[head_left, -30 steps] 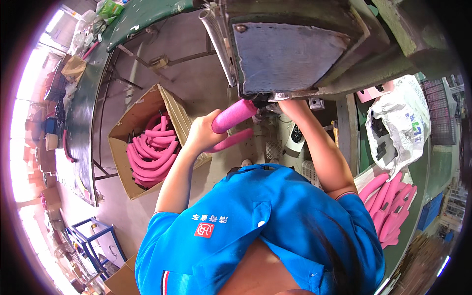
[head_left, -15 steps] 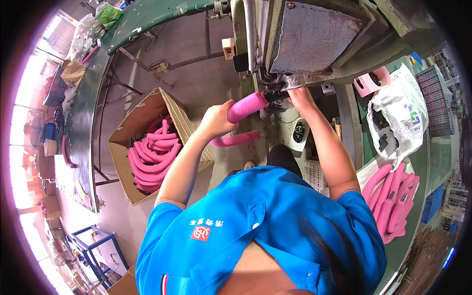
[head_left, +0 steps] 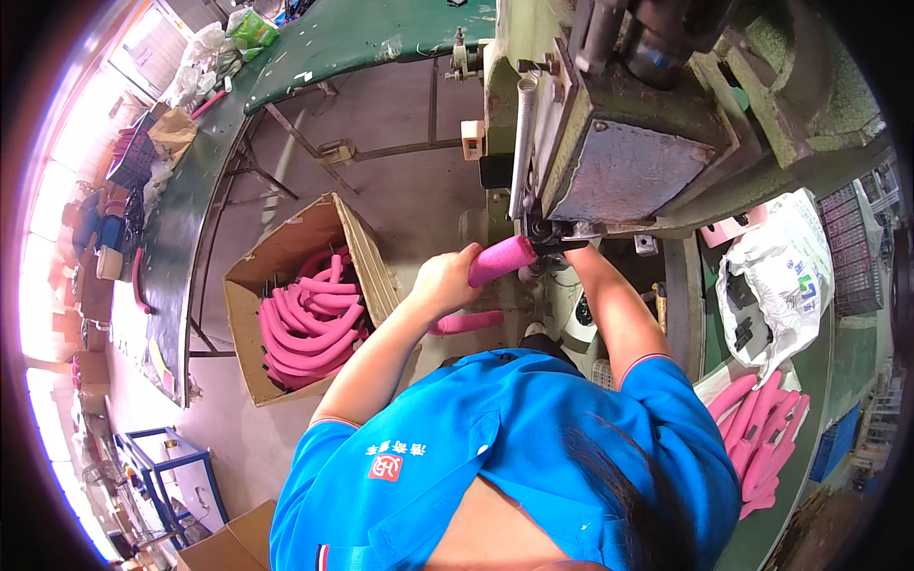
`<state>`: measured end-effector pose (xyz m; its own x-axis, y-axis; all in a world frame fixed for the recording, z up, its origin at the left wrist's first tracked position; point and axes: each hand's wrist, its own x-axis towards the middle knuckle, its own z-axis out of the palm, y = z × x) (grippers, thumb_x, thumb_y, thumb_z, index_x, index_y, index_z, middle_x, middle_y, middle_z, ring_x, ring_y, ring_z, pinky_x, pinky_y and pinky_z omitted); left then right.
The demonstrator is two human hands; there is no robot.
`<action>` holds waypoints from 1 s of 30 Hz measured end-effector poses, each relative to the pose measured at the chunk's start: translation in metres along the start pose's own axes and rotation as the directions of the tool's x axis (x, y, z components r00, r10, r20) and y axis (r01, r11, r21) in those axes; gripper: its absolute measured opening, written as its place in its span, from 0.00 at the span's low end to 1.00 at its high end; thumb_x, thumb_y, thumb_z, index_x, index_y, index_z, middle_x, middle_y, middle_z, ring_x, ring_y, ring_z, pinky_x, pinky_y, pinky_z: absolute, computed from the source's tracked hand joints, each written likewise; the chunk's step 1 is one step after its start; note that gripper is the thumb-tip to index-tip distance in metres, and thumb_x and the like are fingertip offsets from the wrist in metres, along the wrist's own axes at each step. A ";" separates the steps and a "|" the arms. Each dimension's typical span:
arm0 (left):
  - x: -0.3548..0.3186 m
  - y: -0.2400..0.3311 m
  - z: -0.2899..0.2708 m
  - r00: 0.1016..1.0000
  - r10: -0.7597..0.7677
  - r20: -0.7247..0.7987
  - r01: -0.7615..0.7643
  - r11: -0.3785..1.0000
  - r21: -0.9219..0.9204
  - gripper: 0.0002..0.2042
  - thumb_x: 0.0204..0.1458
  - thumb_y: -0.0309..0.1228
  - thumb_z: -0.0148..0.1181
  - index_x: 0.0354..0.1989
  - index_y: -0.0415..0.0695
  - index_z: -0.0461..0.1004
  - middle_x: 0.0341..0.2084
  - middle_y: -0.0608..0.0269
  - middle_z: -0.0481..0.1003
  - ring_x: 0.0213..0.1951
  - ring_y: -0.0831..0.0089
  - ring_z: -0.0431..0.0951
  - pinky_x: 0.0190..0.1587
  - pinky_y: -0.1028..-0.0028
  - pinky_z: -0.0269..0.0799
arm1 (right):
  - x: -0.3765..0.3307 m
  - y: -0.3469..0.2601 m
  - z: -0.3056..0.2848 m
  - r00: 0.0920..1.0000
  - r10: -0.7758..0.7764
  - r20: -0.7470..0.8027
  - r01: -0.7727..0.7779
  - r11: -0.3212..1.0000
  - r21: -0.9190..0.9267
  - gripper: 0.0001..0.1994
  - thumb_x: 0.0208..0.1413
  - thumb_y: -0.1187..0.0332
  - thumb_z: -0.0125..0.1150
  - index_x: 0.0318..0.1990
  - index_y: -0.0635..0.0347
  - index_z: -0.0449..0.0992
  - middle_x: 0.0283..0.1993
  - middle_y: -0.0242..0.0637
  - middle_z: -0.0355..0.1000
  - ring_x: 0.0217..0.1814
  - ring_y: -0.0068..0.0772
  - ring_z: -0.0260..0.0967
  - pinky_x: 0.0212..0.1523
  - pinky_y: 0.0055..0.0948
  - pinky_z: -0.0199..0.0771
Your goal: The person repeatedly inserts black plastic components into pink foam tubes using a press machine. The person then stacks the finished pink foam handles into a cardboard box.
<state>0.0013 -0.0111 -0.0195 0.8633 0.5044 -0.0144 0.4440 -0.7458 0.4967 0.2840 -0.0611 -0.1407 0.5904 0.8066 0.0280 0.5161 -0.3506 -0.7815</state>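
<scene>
My left hand (head_left: 447,282) is wrapped around a pink foam-covered tube (head_left: 503,262) near its upper end. The tube is curved, and its other end shows below my left wrist. That upper end meets dark metal parts (head_left: 545,238) under the head of a green press-like machine (head_left: 633,167). Beside those parts, my right hand (head_left: 579,255) reaches in beneath the machine head. Only its wrist end shows; the fingers are hidden, so I cannot tell what they hold or touch.
An open cardboard box (head_left: 243,333) of curved pink tubes stands on the floor at the left. On the right bench, a white sack (head_left: 795,276) holds black pieces, with more pink tubes (head_left: 762,433) nearer me. A green-topped table (head_left: 371,38) runs along the back.
The whole view has shifted, so the machine sits lower and further right in the picture. Less of my right hand shows under the machine head. My left hand still grips the tube.
</scene>
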 end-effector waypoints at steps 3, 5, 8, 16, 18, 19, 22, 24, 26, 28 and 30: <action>-0.001 -0.004 0.006 1.000 -0.001 -0.014 0.001 1.000 -0.003 0.26 0.37 0.33 0.61 0.50 0.41 0.69 0.28 0.43 0.76 0.34 0.47 0.77 0.39 0.56 0.72 | -0.001 0.001 0.001 1.000 -0.010 -0.017 0.010 1.000 -0.008 0.10 0.59 0.64 0.48 0.40 0.60 0.71 0.36 0.38 0.71 0.36 0.31 0.69 0.31 0.33 0.70; -0.003 -0.007 0.007 0.999 0.018 -0.035 -0.018 1.000 0.001 0.26 0.37 0.33 0.61 0.49 0.41 0.69 0.28 0.43 0.76 0.34 0.47 0.77 0.38 0.56 0.72 | -0.002 0.001 0.000 0.999 -0.019 -0.035 0.018 1.000 -0.017 0.10 0.59 0.64 0.49 0.41 0.60 0.71 0.37 0.38 0.71 0.37 0.31 0.70 0.31 0.33 0.71; -0.002 -0.006 0.001 1.000 0.017 -0.022 -0.017 1.000 0.007 0.24 0.37 0.33 0.61 0.47 0.43 0.69 0.27 0.44 0.76 0.34 0.47 0.77 0.38 0.56 0.72 | -0.008 0.003 0.000 0.998 -0.029 -0.058 0.027 0.999 -0.033 0.11 0.58 0.64 0.50 0.43 0.60 0.71 0.38 0.38 0.71 0.38 0.31 0.70 0.33 0.33 0.71; -0.028 0.009 -0.036 0.985 0.168 0.038 -0.162 0.980 -0.119 0.15 0.35 0.30 0.61 0.34 0.43 0.68 0.24 0.48 0.73 0.32 0.46 0.74 0.34 0.56 0.69 | -0.020 0.029 -0.017 0.986 -0.036 -0.161 0.033 0.999 -0.022 0.13 0.57 0.63 0.53 0.46 0.60 0.70 0.41 0.38 0.71 0.41 0.32 0.70 0.36 0.34 0.73; -0.046 0.005 -0.036 0.984 0.165 0.061 -0.156 0.979 -0.129 0.14 0.34 0.29 0.61 0.33 0.44 0.69 0.24 0.49 0.73 0.32 0.47 0.75 0.34 0.57 0.69 | -0.020 0.036 -0.019 0.981 -0.026 -0.191 0.034 0.999 0.035 0.14 0.57 0.62 0.53 0.47 0.60 0.70 0.42 0.38 0.71 0.42 0.32 0.70 0.36 0.34 0.73; -0.055 0.002 -0.036 0.987 0.147 0.066 -0.138 0.983 -0.121 0.14 0.34 0.29 0.61 0.33 0.44 0.69 0.24 0.49 0.73 0.31 0.48 0.75 0.34 0.57 0.70 | -0.024 0.027 -0.021 0.977 0.161 -0.140 -0.104 0.932 0.348 0.12 0.57 0.63 0.55 0.46 0.58 0.71 0.42 0.36 0.71 0.42 0.31 0.71 0.36 0.33 0.74; -0.076 -0.007 -0.033 0.997 0.028 0.069 -0.016 0.985 -0.171 0.14 0.36 0.32 0.62 0.32 0.46 0.68 0.23 0.49 0.74 0.31 0.47 0.75 0.34 0.56 0.69 | -0.042 0.004 -0.032 0.901 0.409 0.142 -0.339 0.463 0.819 0.12 0.58 0.63 0.58 0.47 0.51 0.70 0.43 0.30 0.71 0.41 0.27 0.71 0.37 0.28 0.78; -0.084 -0.012 -0.028 0.995 -0.046 0.084 0.062 0.978 -0.197 0.14 0.35 0.31 0.62 0.33 0.45 0.68 0.22 0.48 0.73 0.31 0.46 0.75 0.34 0.56 0.69 | -0.047 0.022 -0.025 0.890 0.405 0.208 -0.349 0.312 0.884 0.12 0.57 0.64 0.58 0.47 0.52 0.70 0.43 0.30 0.72 0.41 0.27 0.71 0.38 0.28 0.78; -0.088 -0.006 -0.026 0.992 -0.077 0.102 0.100 0.966 -0.237 0.14 0.34 0.29 0.62 0.33 0.44 0.68 0.22 0.48 0.73 0.31 0.46 0.75 0.34 0.56 0.69 | -0.053 0.044 -0.025 0.888 0.378 0.262 -0.364 0.231 0.902 0.12 0.56 0.67 0.59 0.48 0.53 0.70 0.43 0.30 0.72 0.42 0.27 0.72 0.41 0.27 0.77; -0.091 -0.001 -0.024 0.986 -0.114 0.121 0.141 0.958 -0.251 0.14 0.34 0.28 0.61 0.32 0.44 0.68 0.22 0.47 0.73 0.31 0.46 0.75 0.34 0.56 0.69 | -0.053 0.048 -0.023 0.886 0.379 0.267 -0.353 0.176 0.919 0.14 0.54 0.78 0.50 0.49 0.58 0.69 0.48 0.36 0.70 0.48 0.36 0.70 0.47 0.33 0.78; -0.092 0.003 -0.019 0.984 -0.125 0.129 0.154 0.956 -0.250 0.13 0.35 0.28 0.61 0.32 0.44 0.68 0.22 0.47 0.73 0.31 0.46 0.75 0.34 0.56 0.69 | -0.057 0.036 -0.025 0.892 0.344 0.294 -0.358 0.138 0.924 0.18 0.51 0.85 0.48 0.49 0.61 0.69 0.50 0.39 0.70 0.49 0.41 0.71 0.51 0.36 0.78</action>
<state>-0.0815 -0.0511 0.0000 0.8246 0.5335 -0.1883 0.4979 -0.5263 0.6893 0.2847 -0.1315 -0.1542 0.5215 0.7387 -0.4271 -0.7134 0.1028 -0.6932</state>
